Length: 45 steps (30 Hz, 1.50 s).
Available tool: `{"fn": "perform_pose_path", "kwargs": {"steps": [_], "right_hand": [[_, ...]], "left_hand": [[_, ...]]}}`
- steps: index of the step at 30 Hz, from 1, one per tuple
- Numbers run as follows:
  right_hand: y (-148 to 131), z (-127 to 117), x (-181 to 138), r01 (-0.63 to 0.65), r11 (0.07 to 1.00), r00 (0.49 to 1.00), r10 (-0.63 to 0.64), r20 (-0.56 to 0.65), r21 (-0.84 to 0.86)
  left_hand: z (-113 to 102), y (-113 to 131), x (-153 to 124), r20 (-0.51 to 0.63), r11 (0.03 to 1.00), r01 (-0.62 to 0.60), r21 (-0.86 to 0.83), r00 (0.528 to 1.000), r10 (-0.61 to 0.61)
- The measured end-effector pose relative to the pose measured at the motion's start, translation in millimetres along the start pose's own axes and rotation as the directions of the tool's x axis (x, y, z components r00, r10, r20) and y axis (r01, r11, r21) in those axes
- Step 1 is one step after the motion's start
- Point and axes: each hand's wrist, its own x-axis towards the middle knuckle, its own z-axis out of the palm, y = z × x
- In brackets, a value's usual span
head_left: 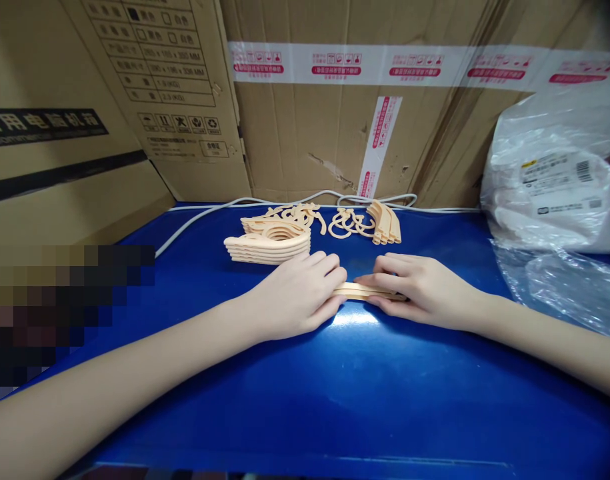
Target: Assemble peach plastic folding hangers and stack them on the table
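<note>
Between my two hands lies a slim cream plastic piece (359,291), apparently two layers, low over the blue table. My left hand (305,293) pinches its left end, and my right hand (409,290) has thumb and fingers closed on its right end. Both ends are hidden by the fingers. Just behind my left hand is a stack of curved cream plastic parts (269,248). Farther back are loose curved pieces (299,215), more hook-shaped pieces (342,223) and a bundle of arched channel pieces (385,223).
Large cardboard boxes (309,133) wall off the back and left of the blue table (335,400). A white cable (199,213) runs along the rear. Clear plastic bags with white contents (549,193) stand at the right. A pixelated area covers the left edge.
</note>
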Motion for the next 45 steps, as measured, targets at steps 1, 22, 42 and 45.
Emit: {"fn": "perform_pose_path", "kwargs": {"steps": [1,22,42,45], "right_hand": [[0,0,0,0.004,1.0,1.0,-0.004,-0.006,0.004],[2,8,2,-0.167,0.938,0.986,0.163,0.04,0.304],[40,5,73,-0.33,0.926,0.941,0.338,0.013,-0.184],[39,12,80,-0.401,0.894,0.914,0.406,-0.014,-0.198]], "left_hand": [[0,0,0,0.0,1.0,-0.002,-0.001,1.0,0.002],[-5,1,-4,0.052,0.967,0.115,-0.227,0.993,-0.106],[2,1,-4,0.006,0.936,0.22,-0.275,0.974,-0.228],[1,0,-5,0.004,0.939,0.218,-0.267,0.974,-0.225]]}}
